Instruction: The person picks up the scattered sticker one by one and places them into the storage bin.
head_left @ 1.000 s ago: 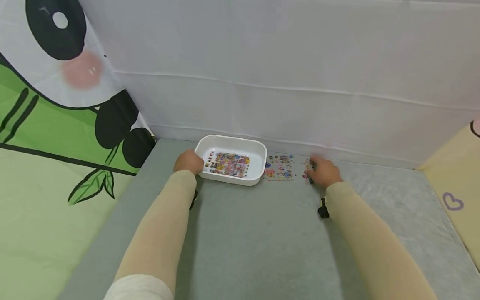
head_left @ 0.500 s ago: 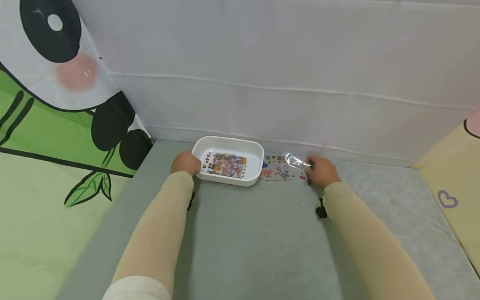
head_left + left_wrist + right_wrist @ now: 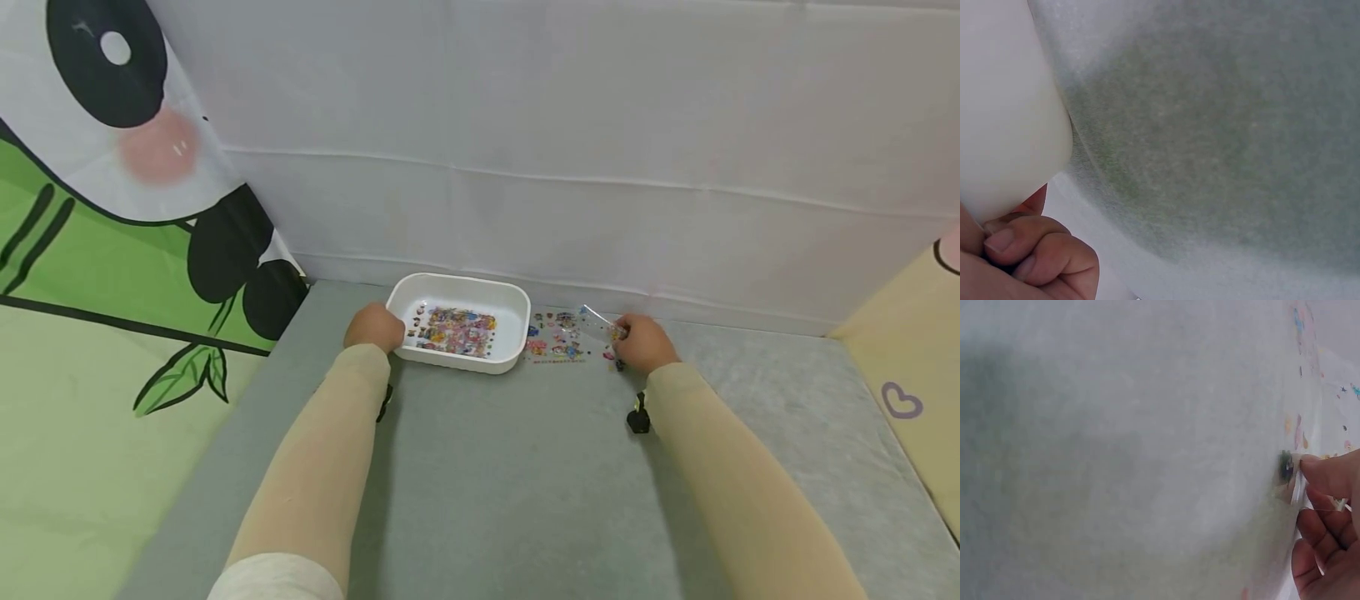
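My left hand (image 3: 375, 327) grips the left end of a white plastic tray (image 3: 513, 327) in the head view. In the left wrist view, curled fingers (image 3: 1054, 253) show beside the tray's outer wall (image 3: 1007, 106). Inside the tray lie clear sticker sheets (image 3: 457, 332) printed with small colourful figures. My right hand (image 3: 647, 343) pinches the edge of a clear sticker sheet (image 3: 597, 323), which lifts and shines to the left of the fingers. Below it, more printed stickers (image 3: 555, 343) lie flat on the table. In the right wrist view, thumb and fingers (image 3: 1330, 478) meet at the film.
A grey cloth-covered table (image 3: 495, 475) runs up to a white fabric backdrop (image 3: 555, 167). Green and white cartoon panels (image 3: 142, 242) stand at the left, and a yellow panel (image 3: 907, 367) with a heart outline stands at the right.
The right hand's clear sheet came into view, raised and glinting, about half a second ago; its free end now stands at a steeper slant. The left hand and tray stay in place.
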Demonstrator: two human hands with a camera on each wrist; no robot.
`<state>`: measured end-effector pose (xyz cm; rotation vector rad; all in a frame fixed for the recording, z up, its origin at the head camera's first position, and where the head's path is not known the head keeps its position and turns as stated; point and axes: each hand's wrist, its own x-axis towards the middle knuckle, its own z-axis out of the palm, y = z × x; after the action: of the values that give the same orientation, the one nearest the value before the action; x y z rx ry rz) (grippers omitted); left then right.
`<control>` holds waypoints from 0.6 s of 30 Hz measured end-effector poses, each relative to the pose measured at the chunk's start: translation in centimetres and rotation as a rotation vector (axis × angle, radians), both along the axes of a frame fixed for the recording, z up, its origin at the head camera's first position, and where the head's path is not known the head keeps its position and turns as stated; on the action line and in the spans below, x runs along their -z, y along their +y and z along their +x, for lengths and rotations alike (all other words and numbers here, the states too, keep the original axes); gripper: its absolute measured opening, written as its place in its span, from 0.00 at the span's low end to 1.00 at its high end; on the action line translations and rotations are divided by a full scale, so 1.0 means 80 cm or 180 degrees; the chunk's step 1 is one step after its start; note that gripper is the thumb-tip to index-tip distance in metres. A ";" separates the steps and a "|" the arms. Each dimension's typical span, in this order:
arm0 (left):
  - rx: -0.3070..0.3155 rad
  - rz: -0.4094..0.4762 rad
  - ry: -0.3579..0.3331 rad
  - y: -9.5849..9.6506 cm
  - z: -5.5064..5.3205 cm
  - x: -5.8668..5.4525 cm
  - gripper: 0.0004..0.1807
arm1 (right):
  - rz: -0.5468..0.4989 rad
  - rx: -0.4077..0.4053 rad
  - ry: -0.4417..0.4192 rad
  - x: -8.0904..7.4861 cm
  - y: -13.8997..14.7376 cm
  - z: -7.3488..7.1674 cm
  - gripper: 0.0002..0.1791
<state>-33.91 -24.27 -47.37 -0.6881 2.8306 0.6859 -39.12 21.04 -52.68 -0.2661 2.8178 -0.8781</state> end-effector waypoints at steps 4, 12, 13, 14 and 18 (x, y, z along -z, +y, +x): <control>-0.0005 0.0013 0.0004 0.000 0.001 -0.001 0.17 | -0.0130 0.0036 -0.0096 0.003 0.004 0.000 0.24; 0.0024 0.0004 0.0016 0.002 0.003 -0.003 0.18 | -0.0194 0.0008 -0.0159 -0.010 0.010 0.005 0.23; 0.0026 -0.0003 0.0019 0.002 0.003 -0.003 0.18 | -0.0206 -0.0008 -0.0163 -0.012 0.011 0.005 0.21; 0.0030 -0.0010 0.0020 0.002 0.002 -0.003 0.18 | -0.0221 -0.0028 -0.0167 -0.014 0.011 0.005 0.20; 0.0026 -0.0047 0.0024 0.001 0.001 -0.001 0.17 | -0.0224 -0.0129 -0.0196 -0.022 0.013 0.005 0.12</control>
<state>-33.83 -24.22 -47.30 -0.6775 2.8464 0.6685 -38.72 22.07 -50.92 -0.2993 2.7189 -0.9612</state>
